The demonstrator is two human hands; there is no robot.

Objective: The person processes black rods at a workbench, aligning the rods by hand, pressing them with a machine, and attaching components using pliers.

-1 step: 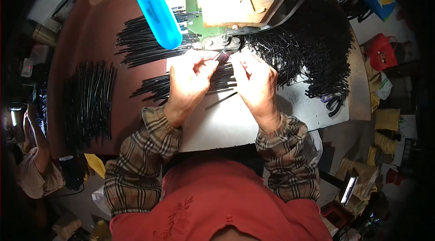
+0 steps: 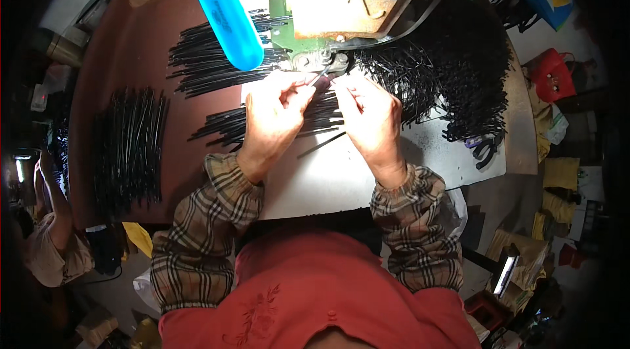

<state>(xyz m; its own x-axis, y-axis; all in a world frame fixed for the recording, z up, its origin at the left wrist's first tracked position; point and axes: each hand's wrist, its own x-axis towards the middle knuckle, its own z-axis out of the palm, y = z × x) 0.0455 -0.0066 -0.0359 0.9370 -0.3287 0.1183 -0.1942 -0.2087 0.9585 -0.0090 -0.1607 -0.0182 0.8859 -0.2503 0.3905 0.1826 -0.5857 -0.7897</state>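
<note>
Both hands are raised close together over the worktable, just in front of a machine's metal head [image 2: 321, 60]. My left hand [image 2: 275, 109] is closed in a pinch on a thin black strip [image 2: 320, 76] that points up toward the machine. My right hand [image 2: 369, 109] is closed too, its thumb and forefinger pressed together beside that strip; whatever is between them is too small to make out. Under and between the hands lies a loose bundle of black strips [image 2: 226, 127]. One single strip [image 2: 320, 145] lies apart, nearer to me.
Another bundle [image 2: 197, 54] lies behind my left hand, and a neat stack [image 2: 131, 145] at far left. A large black heap [image 2: 453, 80] fills the right side. A blue bottle-shaped object [image 2: 230, 18] stands beside the green machine. At far left, another person's arms [image 2: 56, 205] show.
</note>
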